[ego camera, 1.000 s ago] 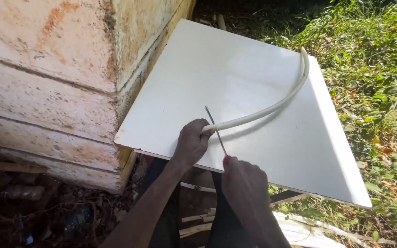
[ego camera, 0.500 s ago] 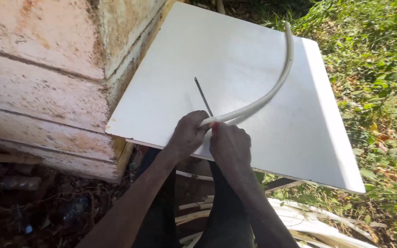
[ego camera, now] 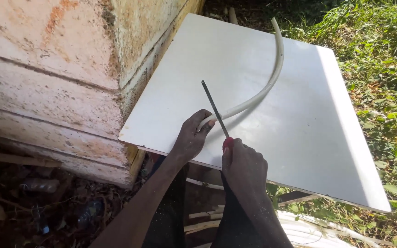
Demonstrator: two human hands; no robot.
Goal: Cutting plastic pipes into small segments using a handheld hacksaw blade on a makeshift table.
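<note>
Nearest the camera, right hand (ego camera: 244,165) fisted round the red handle of a thin saw blade (ego camera: 214,108), forearm angling up from below, blade laid across the near end of the white curved pipe (ego camera: 263,87), likely so the teeth bite where the pipe is pinned. Left hand (ego camera: 190,138) closed down on that pipe end, fingers wrapped over, pressing it flat to the white board (ego camera: 309,138), wrist low at the board's near edge. Pipe arcs away to the far edge; stained concrete wall (ego camera: 60,69) left, grass (ego camera: 382,46) right.
</note>
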